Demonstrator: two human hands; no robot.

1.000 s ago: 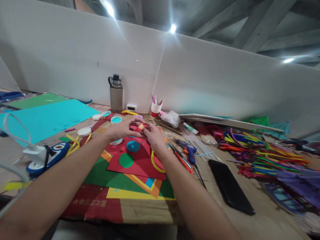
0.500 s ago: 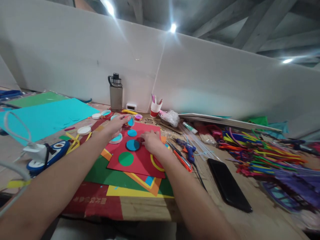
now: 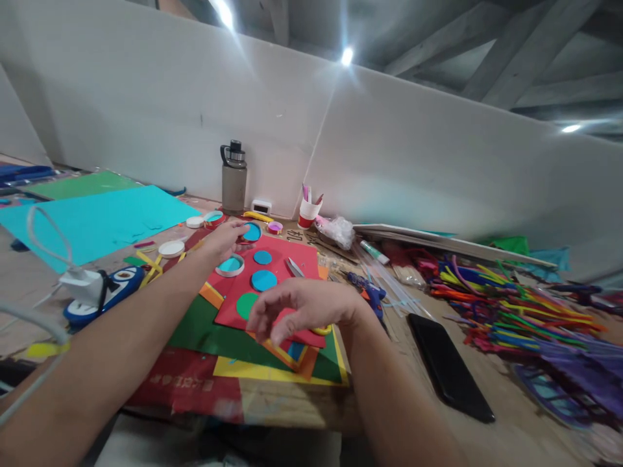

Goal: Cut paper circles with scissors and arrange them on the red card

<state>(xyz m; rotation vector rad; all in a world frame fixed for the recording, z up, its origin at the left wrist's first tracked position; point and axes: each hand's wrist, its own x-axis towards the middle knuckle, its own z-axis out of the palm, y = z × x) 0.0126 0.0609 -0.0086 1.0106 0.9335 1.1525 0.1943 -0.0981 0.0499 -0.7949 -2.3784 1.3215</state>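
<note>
My left hand (image 3: 224, 239) reaches the blue-filled lid (image 3: 252, 232) at the far edge of the red sheet (image 3: 280, 250); I cannot tell whether my fingers grip it or only touch it. Blue discs (image 3: 264, 280) and a green disc (image 3: 246, 305) already lie on the sheet. My right hand (image 3: 304, 308) hovers, fingers apart, empty.

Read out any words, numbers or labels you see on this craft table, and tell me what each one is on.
Nothing here reads clearly.
Pale printed characters on the dark red sheet at the near edge: too blurred to read.
Dark handwritten marks on the wooden tabletop: too small to read.
</note>
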